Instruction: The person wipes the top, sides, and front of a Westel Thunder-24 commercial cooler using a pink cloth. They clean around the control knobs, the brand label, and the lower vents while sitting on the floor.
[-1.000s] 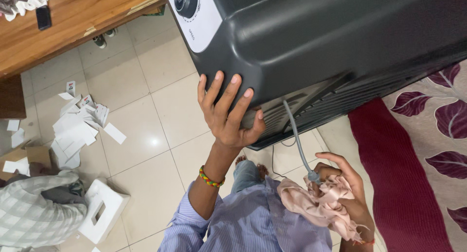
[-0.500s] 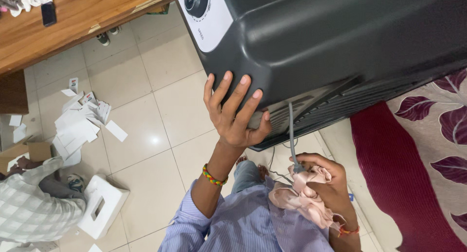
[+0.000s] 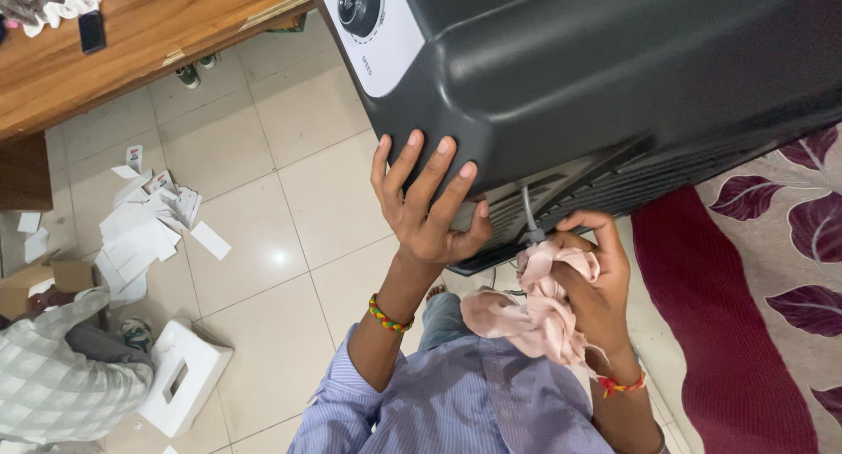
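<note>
Left hand (image 3: 427, 210): I press it flat, fingers spread wide, on the lower edge of the big dark grey plastic appliance (image 3: 614, 77) at centre frame.
Right hand (image 3: 589, 274): closed around my crumpled pale pink cloth (image 3: 531, 309).
Change: a second ago the cloth was low by my shirt; now it has climbed the grey cord (image 3: 529, 215) to the vented underside.
Meaning: I judge the cord's length wiped.
Lower left: a white plastic stool (image 3: 182, 377) on the tiled floor (image 3: 263, 235).

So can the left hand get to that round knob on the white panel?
Probably yes. The left hand lies flat on the dark machine, empty, and the round knob sits just above on the white panel with nothing between.
</note>
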